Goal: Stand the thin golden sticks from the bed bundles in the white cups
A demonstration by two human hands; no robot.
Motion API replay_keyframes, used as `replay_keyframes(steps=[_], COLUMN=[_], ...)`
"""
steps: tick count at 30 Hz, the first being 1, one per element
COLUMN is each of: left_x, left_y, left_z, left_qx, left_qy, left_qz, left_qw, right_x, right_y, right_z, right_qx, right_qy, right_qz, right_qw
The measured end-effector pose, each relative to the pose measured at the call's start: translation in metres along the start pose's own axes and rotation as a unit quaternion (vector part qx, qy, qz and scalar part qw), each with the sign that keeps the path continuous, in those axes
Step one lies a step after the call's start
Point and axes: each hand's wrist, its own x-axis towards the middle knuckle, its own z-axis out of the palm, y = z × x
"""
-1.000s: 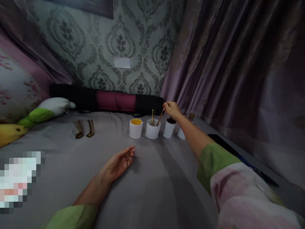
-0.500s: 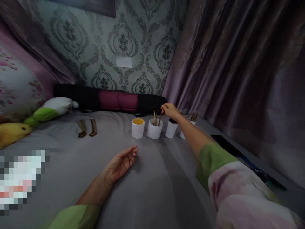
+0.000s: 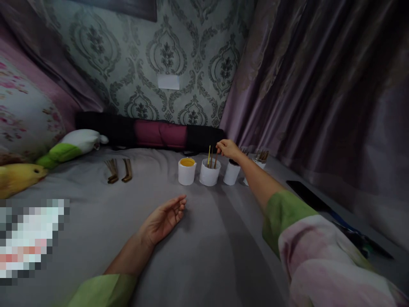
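My right hand [image 3: 228, 148] pinches the upper end of a thin brown stick [image 3: 215, 160]. The stick's lower end is inside a white cup [image 3: 209, 176], beside another brown stick and a yellow stick [image 3: 209, 156]. Palm turned upward, my left hand [image 3: 166, 217] lies on the grey sheet with its fingers loosely bent and nothing in them. Left of the stick cup stands a white cup with a yellow inside [image 3: 186, 174]. A white cup with a dark inside [image 3: 231, 174] is to its right, and my right forearm partly covers a further container of brown sticks [image 3: 261, 157].
Two groups of bent brown pieces [image 3: 111, 171] lie on the grey sheet [image 3: 153, 192] at left. Plush toys [image 3: 78, 140] sit at the left edge. A black and maroon roll [image 3: 159, 133] runs along the wall. A black flat object [image 3: 305, 194] lies at right.
The view has shifted slightly, so the cups appear a little farther right. My right hand keeps its pinch on the brown stick, and my left hand stays on the sheet.
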Motion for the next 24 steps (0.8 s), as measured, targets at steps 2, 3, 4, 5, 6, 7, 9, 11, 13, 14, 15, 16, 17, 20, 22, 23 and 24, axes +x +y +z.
replay_keyframes(steps=[2, 3, 4, 5, 6, 7, 9, 11, 13, 14, 15, 16, 17, 20, 22, 23, 24], left_x=[0.001, 0.001, 0.001, 0.001, 0.002, 0.002, 0.002, 0.001, 0.001, 0.002, 0.002, 0.002, 0.002, 0.002, 0.002, 0.002, 0.002], left_y=[0.000, 0.000, 0.000, 0.000, 0.001, 0.001, 0.001, 0.001, 0.001, 0.001, 0.001, 0.001, 0.001, 0.001, 0.001, 0.001, 0.001], left_z=[0.000, 0.000, 0.000, 0.000, 0.000, 0.001, 0.001, 0.001, 0.001, 0.001, 0.001, 0.000, 0.000, 0.000, 0.000, 0.001, 0.001], left_qx=[0.001, 0.002, 0.003, 0.004, 0.004, 0.005, 0.005, 0.005, 0.003, 0.003, 0.003, 0.003, 0.003, 0.004, 0.005, 0.006, 0.006], left_qy=[0.000, 0.000, 0.000, 0.001, 0.002, 0.004, 0.006, 0.009, 0.010, 0.009, 0.008, 0.006, 0.004, 0.000, 0.002, 0.003, 0.004], left_qz=[-0.001, -0.001, 0.000, 0.001, 0.001, 0.002, 0.000, -0.001, -0.001, -0.002, -0.003, -0.003, -0.005, -0.006, -0.004, -0.003, -0.002], left_qw=[1.000, 1.000, 1.000, 1.000, 1.000, 1.000, 1.000, 1.000, 1.000, 1.000, 1.000, 1.000, 1.000, 1.000, 1.000, 1.000, 1.000], right_x=[0.002, 0.002, 0.003, 0.004, 0.005, 0.006, 0.007, 0.008, 0.009, 0.009, 0.009, 0.010, 0.010, 0.012, 0.012, 0.012, 0.012], right_y=[0.002, 0.003, 0.005, 0.006, 0.007, 0.008, 0.010, 0.011, 0.012, 0.013, 0.014, 0.014, 0.015, 0.017, 0.018, 0.019, 0.019], right_z=[0.002, 0.003, 0.004, 0.005, 0.006, 0.007, 0.008, 0.009, 0.009, 0.010, 0.011, 0.011, 0.012, 0.014, 0.015, 0.015, 0.015], right_qx=[-0.001, -0.002, -0.003, -0.003, -0.003, -0.004, -0.005, -0.006, -0.008, -0.008, -0.009, -0.010, -0.011, -0.014, -0.017, -0.019, -0.021], right_qy=[-0.003, -0.004, -0.005, -0.006, -0.006, -0.007, -0.008, -0.009, -0.010, -0.010, -0.010, -0.009, -0.007, -0.003, 0.000, 0.002, 0.004], right_qz=[0.001, 0.002, 0.003, 0.003, 0.004, 0.004, 0.003, 0.004, 0.006, 0.008, 0.009, 0.011, 0.013, 0.018, 0.021, 0.023, 0.025], right_qw=[1.000, 1.000, 1.000, 1.000, 1.000, 1.000, 1.000, 1.000, 1.000, 1.000, 1.000, 1.000, 1.000, 1.000, 1.000, 1.000, 0.999])
